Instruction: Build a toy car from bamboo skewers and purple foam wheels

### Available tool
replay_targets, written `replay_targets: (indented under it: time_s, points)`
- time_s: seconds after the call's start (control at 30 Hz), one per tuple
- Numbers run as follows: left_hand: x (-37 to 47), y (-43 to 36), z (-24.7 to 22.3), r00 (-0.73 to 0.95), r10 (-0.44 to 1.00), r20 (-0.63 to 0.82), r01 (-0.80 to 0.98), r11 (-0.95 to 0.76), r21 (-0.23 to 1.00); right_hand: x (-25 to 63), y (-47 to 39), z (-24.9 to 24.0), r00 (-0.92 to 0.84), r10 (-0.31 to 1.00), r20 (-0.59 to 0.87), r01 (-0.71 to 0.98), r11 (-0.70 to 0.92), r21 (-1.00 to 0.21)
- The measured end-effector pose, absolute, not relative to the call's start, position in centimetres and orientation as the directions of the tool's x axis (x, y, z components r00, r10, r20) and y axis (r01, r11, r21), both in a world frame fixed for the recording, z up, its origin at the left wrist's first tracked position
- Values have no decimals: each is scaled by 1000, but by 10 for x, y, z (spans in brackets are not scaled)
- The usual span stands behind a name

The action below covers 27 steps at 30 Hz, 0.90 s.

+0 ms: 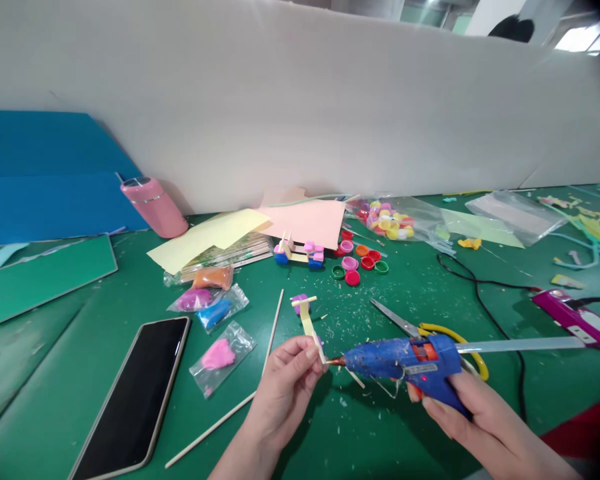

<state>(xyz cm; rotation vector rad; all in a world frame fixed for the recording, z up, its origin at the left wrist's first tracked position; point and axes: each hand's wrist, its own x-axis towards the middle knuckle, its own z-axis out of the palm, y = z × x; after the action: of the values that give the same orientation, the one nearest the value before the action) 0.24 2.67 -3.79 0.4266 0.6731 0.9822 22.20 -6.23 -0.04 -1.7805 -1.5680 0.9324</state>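
My left hand (294, 373) pinches a short pale wooden stick (319, 348) between thumb and fingers. Just beyond it is a pale yellow strip (306, 319) with a crosswise stick and a purple piece (299, 303) at its far end; whether the strip joins the held stick I cannot tell. In my right hand (475, 417) is a blue glue gun (395, 359), gripped by its handle, a red light glowing on it. Its copper nozzle (336, 361) meets or nearly meets the held stick's near end. A clear glue stick (523, 345) sticks out of its back.
Scissors (397, 319) with yellow handles lie behind the glue gun. A small model car (300, 253) and bottle caps (351, 263) sit farther back. Clay packets (219, 355), a phone (135, 397), long thin sticks (215, 427) and a pink tumbler (156, 208) are leftward. A black cable (480, 300) crosses the right.
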Motion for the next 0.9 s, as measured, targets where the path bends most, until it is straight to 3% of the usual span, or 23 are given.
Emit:
replay_targets:
  time_s: [0.23,0.4,0.53,0.63,0.73,0.8,0.9]
  points:
    - [4,27,-37,400,864,-306,-613,500,611,231,-57,-3,-76,993,-91,665,-17,-746]
    - [3,27,-38,406,866,-291,-614,494,615,228,-55,-1,-56,994,-89,641,-33,-767]
    - [4,26,-38,411,867,-281,-604,490,628,223,-55,-2,15,989,-146,474,-135,-870]
    - [4,26,-36,407,868,-283,-595,487,639,224,-51,-6,-39,987,-155,253,-140,-957]
    - [5,26,-35,398,872,-287,-588,482,649,233,-40,-9,30,991,-127,118,-130,-984]
    - [4,27,-36,386,875,-292,-582,477,658,246,-30,-10,150,983,-106,173,-132,-976]
    - [4,27,-37,367,879,-303,-573,471,671,273,-12,-16,325,946,0,493,-170,-854]
